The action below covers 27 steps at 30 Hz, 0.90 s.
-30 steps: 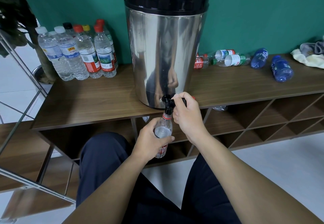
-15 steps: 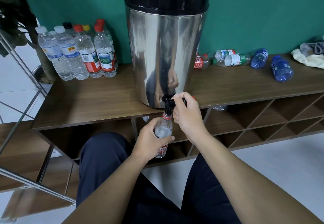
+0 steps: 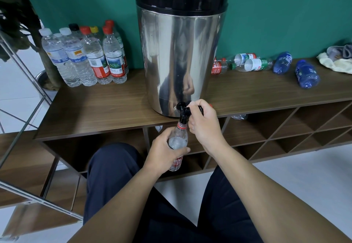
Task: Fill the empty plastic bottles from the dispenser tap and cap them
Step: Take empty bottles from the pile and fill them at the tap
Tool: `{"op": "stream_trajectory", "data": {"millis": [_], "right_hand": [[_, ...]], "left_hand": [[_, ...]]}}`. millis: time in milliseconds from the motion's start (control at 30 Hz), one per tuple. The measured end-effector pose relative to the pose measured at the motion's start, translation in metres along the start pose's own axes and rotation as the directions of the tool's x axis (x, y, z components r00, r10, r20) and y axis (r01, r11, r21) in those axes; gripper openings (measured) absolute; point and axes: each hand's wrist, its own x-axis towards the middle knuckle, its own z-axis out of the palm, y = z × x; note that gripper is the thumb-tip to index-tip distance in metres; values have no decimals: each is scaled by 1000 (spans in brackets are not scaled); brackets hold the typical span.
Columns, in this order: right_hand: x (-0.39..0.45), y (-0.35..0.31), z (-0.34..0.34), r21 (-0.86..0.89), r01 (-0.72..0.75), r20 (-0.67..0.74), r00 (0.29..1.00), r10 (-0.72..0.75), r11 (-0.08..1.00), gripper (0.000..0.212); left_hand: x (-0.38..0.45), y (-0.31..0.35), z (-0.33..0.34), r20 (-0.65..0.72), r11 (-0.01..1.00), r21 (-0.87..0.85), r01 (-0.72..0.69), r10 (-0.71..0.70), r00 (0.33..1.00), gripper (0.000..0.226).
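A tall steel dispenser [image 3: 177,56] with a black lid stands on the wooden shelf top [image 3: 106,107]. Its black tap [image 3: 183,109] juts over the front edge. My left hand [image 3: 165,151] grips a clear bottle [image 3: 178,141] with a red label, held upright with its neck right under the spout; water shows inside near the shoulder. My right hand [image 3: 203,123] is closed on the tap lever, and a small red thing [image 3: 210,105], perhaps a cap, peeks out behind its fingers.
Several capped, filled bottles [image 3: 89,58] stand at the back left. Several empty bottles lie on their sides right of the dispenser, clear ones [image 3: 247,64] and blue ones [image 3: 306,76]. A cloth [image 3: 337,60] lies far right. Open cubbies sit under the shelf top; a metal rack [image 3: 22,121] stands left.
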Motion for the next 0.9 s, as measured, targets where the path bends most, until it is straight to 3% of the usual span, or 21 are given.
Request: {"op": "stream_trajectory", "data": {"millis": [900], "right_hand": [[0, 1, 0, 5, 1, 1, 1000, -1, 1000, 22]], "left_hand": [[1, -1, 0, 10, 1000, -21, -14, 15, 1000, 64]]}}
